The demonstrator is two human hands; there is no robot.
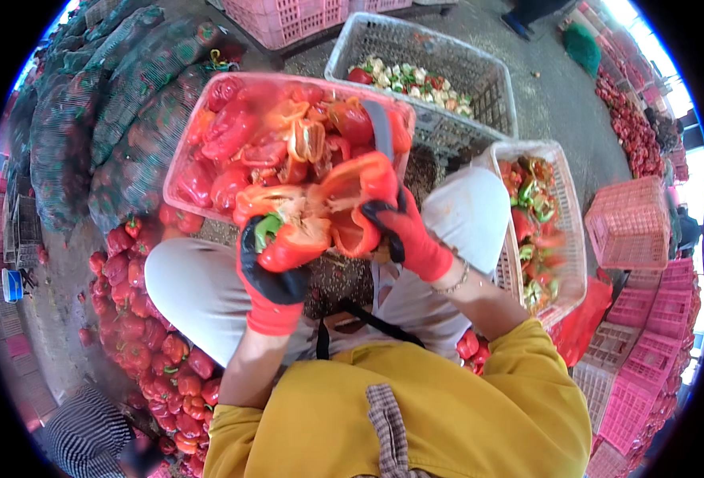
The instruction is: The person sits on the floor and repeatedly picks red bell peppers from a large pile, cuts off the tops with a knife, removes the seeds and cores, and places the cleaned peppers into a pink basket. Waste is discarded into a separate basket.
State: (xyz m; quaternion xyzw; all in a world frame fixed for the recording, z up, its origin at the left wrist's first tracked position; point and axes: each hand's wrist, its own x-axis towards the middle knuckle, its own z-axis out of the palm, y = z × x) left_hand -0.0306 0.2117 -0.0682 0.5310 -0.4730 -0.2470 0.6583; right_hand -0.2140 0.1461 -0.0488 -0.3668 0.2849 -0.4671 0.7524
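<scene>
A red bell pepper is split wide, its pale core and seeds exposed, above a pink plastic crate [176, 173] of cut peppers. My left hand [274, 281], in a red and black work glove, grips the pepper part with the green stem [295, 242]. In the same kind of glove, my right hand [409, 233] holds the hollow pepper part [358, 197]. The two parts touch, and I cannot tell whether they are still joined. Beyond the right part shows a grey knife blade [379, 128]; its handle is hidden.
Behind stands a grey crate [483, 66] holding pepper cores. A white crate [573, 239] with pepper scraps is by my right knee. Whole red peppers [149, 352] are heaped at left, below filled green mesh sacks [131, 113]. A person in stripes [89, 433] is at lower left.
</scene>
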